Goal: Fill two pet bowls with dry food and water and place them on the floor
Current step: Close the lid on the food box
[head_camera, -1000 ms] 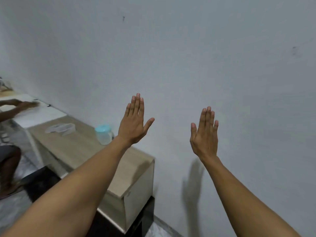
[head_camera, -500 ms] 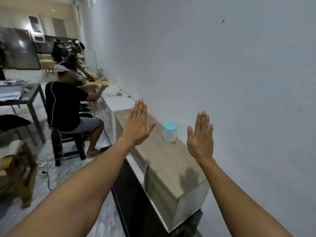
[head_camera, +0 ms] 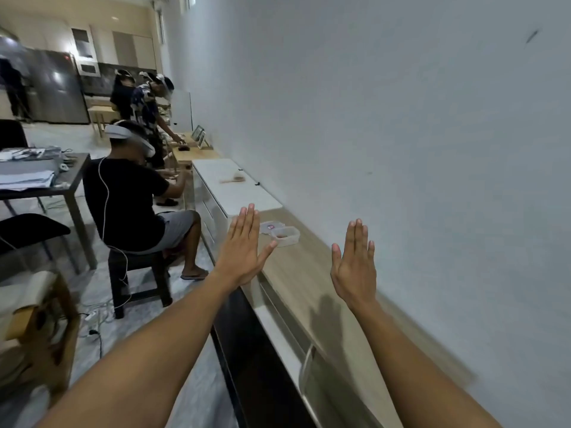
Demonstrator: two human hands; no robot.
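The view has swung left since the earlier frame: the blue-lidded jar is out of sight and a long room with a seated person (head_camera: pixel 129 196) has come into view. Both hands remain raised, palms forward.

The left hand (head_camera: pixel 244 251) is flat with straight fingers, its grip released and holding nothing. Just beyond it on the worktop (head_camera: pixel 302 282) stands a clear container (head_camera: pixel 285 236) with brownish contents, probably the dry food, its lid (head_camera: pixel 268 227) off beside it. The right hand (head_camera: pixel 355 267) is likewise flat, grip released, above the worktop near the wall (head_camera: pixel 432 149).

No pet bowls can be identified.

Risks: the container is uncovered, so a careless reach could tip it and scatter the contents. Loose cables (head_camera: pixel 95 322) on the floor could catch a foot when bowls are set down.
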